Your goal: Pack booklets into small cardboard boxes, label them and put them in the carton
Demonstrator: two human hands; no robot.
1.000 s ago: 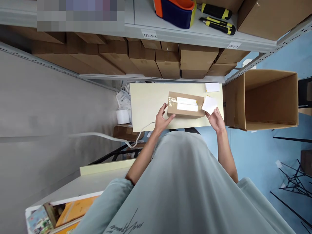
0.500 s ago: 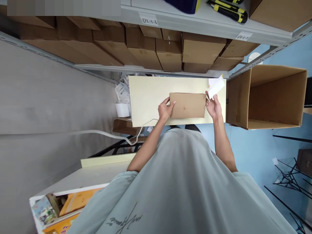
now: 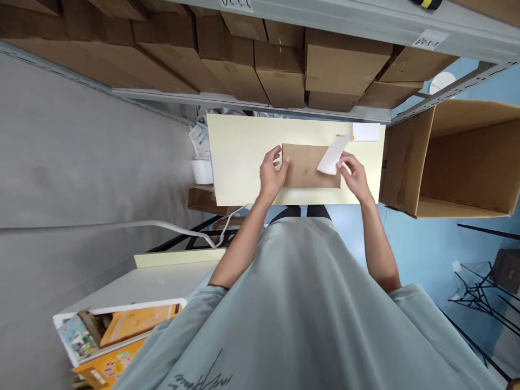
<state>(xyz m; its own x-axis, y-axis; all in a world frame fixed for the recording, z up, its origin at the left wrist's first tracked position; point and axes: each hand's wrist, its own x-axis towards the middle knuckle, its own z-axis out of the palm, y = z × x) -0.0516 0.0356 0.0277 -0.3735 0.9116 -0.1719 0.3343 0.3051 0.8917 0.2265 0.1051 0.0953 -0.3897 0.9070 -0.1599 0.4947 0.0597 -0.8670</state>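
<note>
The two hands are well apart, one at either end of a small brown cardboard box (image 3: 303, 167) that lies flat on a pale cream table (image 3: 239, 157), a plain face upward. The left hand (image 3: 273, 174) is at the box's left end, its thumb reaching over the edge of the top and its fingers curled beside the corner; whether it truly grips the box or only rests against it, I cannot tell from this angle. The right hand (image 3: 353, 174) pinches a white paper slip (image 3: 333, 155) between thumb and fingers, holding it tilted across the right part of the box, with a small yellow mark at the slip's upper end. A second white slip (image 3: 366, 132) lies at the table's far right corner. Just right of the table stands a large open carton (image 3: 467, 168), its mouth facing right. Beyond the table's far edge, a grey metal rack (image 3: 333, 19) bears a row of brown boxes (image 3: 280, 70). A white roll (image 3: 202, 172) sits by the table's left end, and a white cable (image 3: 162, 223) runs from the left toward the table's near edge.
</note>
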